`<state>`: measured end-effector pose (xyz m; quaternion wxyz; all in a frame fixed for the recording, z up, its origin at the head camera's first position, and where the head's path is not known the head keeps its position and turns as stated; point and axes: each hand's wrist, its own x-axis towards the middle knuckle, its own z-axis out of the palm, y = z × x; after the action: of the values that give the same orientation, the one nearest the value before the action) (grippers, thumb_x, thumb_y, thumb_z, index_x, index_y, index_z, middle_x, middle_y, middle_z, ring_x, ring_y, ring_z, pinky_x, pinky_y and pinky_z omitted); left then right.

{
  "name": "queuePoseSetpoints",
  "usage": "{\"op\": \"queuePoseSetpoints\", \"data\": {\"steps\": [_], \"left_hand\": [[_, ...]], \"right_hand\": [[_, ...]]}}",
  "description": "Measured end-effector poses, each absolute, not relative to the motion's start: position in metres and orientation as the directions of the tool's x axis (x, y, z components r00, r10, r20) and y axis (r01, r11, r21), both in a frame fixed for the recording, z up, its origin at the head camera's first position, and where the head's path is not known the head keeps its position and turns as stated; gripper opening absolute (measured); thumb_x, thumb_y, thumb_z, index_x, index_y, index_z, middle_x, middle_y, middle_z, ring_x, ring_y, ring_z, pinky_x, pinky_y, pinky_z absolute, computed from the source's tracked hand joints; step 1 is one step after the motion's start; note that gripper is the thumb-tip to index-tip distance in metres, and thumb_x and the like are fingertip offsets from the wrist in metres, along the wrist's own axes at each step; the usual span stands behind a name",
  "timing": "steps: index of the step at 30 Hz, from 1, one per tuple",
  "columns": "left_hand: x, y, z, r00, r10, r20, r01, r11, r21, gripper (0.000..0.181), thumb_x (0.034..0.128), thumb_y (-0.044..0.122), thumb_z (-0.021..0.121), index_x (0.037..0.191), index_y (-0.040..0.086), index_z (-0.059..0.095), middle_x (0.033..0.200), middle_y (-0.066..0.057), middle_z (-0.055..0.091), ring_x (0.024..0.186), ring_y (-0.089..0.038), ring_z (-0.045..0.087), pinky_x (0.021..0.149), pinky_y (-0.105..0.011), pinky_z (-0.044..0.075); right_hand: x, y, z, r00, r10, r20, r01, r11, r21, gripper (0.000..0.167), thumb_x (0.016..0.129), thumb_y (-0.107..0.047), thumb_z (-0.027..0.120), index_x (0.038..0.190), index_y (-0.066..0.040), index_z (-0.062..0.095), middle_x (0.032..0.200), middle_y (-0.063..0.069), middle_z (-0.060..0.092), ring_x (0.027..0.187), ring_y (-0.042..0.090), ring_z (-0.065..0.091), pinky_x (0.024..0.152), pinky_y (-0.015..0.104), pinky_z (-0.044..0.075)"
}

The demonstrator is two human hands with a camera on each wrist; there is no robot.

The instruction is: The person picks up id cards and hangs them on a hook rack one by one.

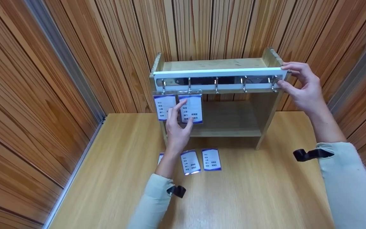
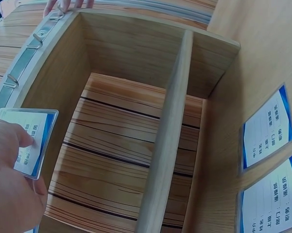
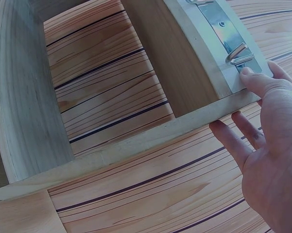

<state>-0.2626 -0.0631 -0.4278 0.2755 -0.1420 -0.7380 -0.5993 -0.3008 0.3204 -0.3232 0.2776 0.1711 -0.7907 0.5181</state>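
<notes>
My left hand (image 1: 178, 130) is at a blue-and-white badge card (image 1: 196, 106) below the second hook from the left. Thumb and index finger lie over its front, tips apart. Another badge card (image 1: 162, 108) hangs to its left, partly covered by my fingers. Both are under the white hook rail (image 1: 230, 72), which runs along the front of a wooden shelf unit (image 1: 264, 111). At the rail's right end my right hand (image 1: 308, 86) grips it. In the right wrist view the thumb presses beside the last hook (image 3: 239, 54), with other fingers behind the wooden side board (image 3: 136, 141).
Several badge cards lie on the wooden table (image 1: 249, 190) before the shelf, including a middle card (image 1: 190, 162) and a right card (image 1: 211, 159). One more is mostly hidden by my left forearm. Wood-plank walls (image 1: 122, 47) stand behind and beside the table.
</notes>
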Motion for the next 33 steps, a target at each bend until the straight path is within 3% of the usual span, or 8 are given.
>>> {"op": "queuePoseSetpoints", "data": {"steps": [10,19,26,33], "left_hand": [[-0.258,-0.065,-0.433,-0.822,-0.123,0.557,0.513,0.267,0.816,0.06,0.1029,0.003,0.076,0.158,0.017,0.059,0.146,-0.011,0.061,0.136,-0.023,0.062,0.108,-0.035,0.06],[-0.256,-0.066,-0.443,-0.823,-0.125,0.555,0.514,0.253,0.819,0.06,0.1016,0.0,0.075,0.158,0.018,0.061,0.146,-0.013,0.063,0.135,-0.03,0.062,0.11,-0.058,0.06],[-0.25,-0.071,-0.451,-0.85,-0.115,0.514,0.481,0.226,0.847,0.059,0.1024,0.004,0.076,0.158,0.018,0.061,0.152,-0.013,0.062,0.141,-0.032,0.062,0.113,-0.062,0.059],[-0.247,-0.077,-0.46,-0.863,-0.108,0.494,0.463,0.226,0.857,0.061,0.1007,0.006,0.079,0.157,0.019,0.062,0.148,-0.013,0.064,0.134,-0.036,0.067,0.109,-0.063,0.061]], "right_hand": [[-0.3,0.321,-0.323,-0.776,0.015,0.631,-0.575,0.395,-0.716,0.044,0.103,0.006,0.074,0.146,0.003,0.066,0.146,-0.012,0.064,0.14,0.01,0.06,0.124,0.024,0.046],[-0.3,0.322,-0.323,-0.785,0.017,0.619,-0.561,0.406,-0.722,0.044,0.104,0.003,0.074,0.147,0.001,0.066,0.147,-0.013,0.062,0.141,0.009,0.059,0.125,0.025,0.046],[-0.3,0.323,-0.324,-0.794,0.015,0.607,-0.551,0.404,-0.731,0.045,0.105,0.002,0.073,0.149,0.0,0.065,0.148,-0.015,0.062,0.142,0.009,0.058,0.126,0.03,0.046],[-0.3,0.323,-0.323,-0.795,0.018,0.606,-0.548,0.404,-0.732,0.045,0.105,0.001,0.073,0.149,-0.002,0.065,0.149,-0.014,0.061,0.143,0.009,0.058,0.127,0.032,0.046]]}}
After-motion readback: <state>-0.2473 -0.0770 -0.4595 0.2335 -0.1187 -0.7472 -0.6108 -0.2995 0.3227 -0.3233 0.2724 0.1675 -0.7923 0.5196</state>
